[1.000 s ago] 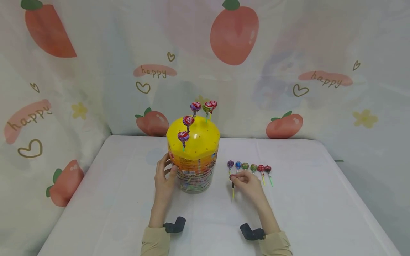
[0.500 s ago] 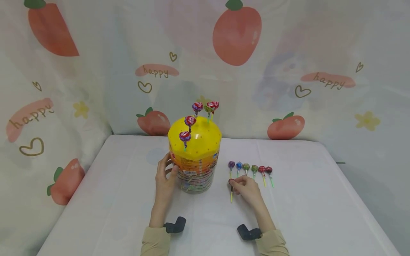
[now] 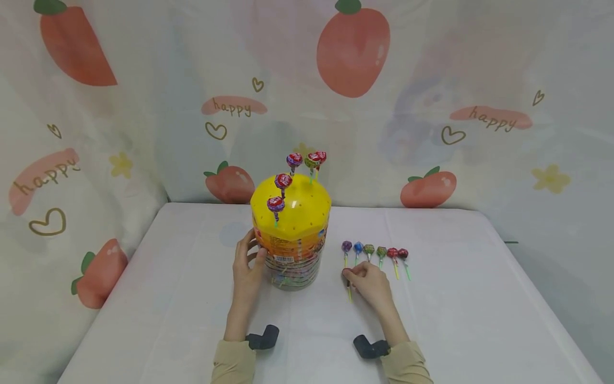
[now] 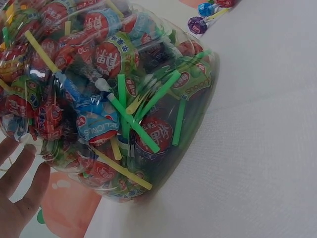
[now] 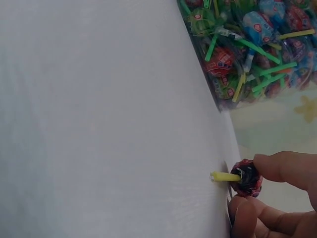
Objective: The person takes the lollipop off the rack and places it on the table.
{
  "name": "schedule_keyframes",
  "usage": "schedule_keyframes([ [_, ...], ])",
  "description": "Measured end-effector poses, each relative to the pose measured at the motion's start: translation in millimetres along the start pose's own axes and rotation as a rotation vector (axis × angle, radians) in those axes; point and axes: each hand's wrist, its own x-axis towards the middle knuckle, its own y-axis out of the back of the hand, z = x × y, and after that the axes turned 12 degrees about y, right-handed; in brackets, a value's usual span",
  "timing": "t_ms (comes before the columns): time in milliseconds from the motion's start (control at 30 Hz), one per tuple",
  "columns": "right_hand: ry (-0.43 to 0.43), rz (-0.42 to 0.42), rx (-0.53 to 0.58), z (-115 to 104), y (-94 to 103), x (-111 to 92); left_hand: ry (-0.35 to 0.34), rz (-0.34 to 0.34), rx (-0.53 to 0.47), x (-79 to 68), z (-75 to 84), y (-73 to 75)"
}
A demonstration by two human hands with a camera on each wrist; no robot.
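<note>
My left hand (image 3: pixel 248 269) rests against the left side of a clear plastic candy jar (image 3: pixel 293 274), its fingers spread along the wall. Wrapped lollipops (image 4: pixel 106 59) fill the jar. On top is a domed yellow lid (image 3: pixel 307 213) dotted with small holes; several lollipops (image 3: pixel 283 182) stand upright in it towards its left and back. To the right of the jar, my right hand (image 3: pixel 373 285) pinches a dark red lollipop (image 5: pixel 247 177) by its wrapped head between thumb and fingers. Its yellow stick points towards the person, low over the table.
A row of loose lollipops lies on the white-covered table (image 3: pixel 460 304) beyond the right hand, from a purple lollipop (image 3: pixel 347 246) to a dark red one (image 3: pixel 403 253). A printed cloth backdrop (image 3: pixel 288 64) hangs behind the table. Black camera mounts (image 3: pixel 370 347) sit at both wrists.
My right hand has drawn slightly towards the person and left with the pinched lollipop, then stayed almost still. The left hand remains at the jar.
</note>
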Motion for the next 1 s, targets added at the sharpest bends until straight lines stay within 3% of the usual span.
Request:
schedule_keyframes([
  [667, 0.004, -0.028, 0.016, 1.4, 4.5, -1.0, 0.004, -0.007, -0.002, -0.5, 1.3, 0.7],
  [1000, 0.005, 0.009, 0.030, -4.7, 7.3, -1.4, 0.006, 0.010, 0.013, -0.9, 3.3, -0.4],
])
